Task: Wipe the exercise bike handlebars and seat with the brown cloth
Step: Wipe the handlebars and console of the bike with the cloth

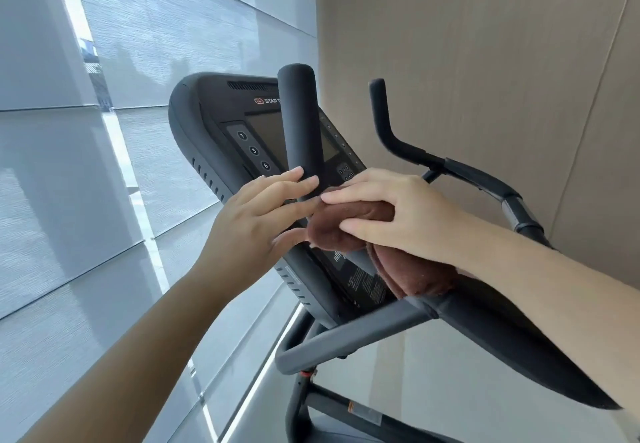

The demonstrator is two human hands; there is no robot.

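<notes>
The brown cloth (349,226) is wrapped around the base of the near upright black handlebar (300,124), with a loose end hanging down to the lower right. My right hand (391,212) is closed over the cloth and grips the bar through it. My left hand (256,217) has its fingers spread, fingertips touching the bar just left of the cloth, thumb near the cloth's edge. A second black handlebar (388,131) rises at the right, untouched. The seat is out of view.
The bike's console (221,124) with number buttons and a dark screen sits behind the near bar. A grey frame tube (346,338) runs below. Window blinds fill the left, a beige wall panel (485,61) stands close on the right.
</notes>
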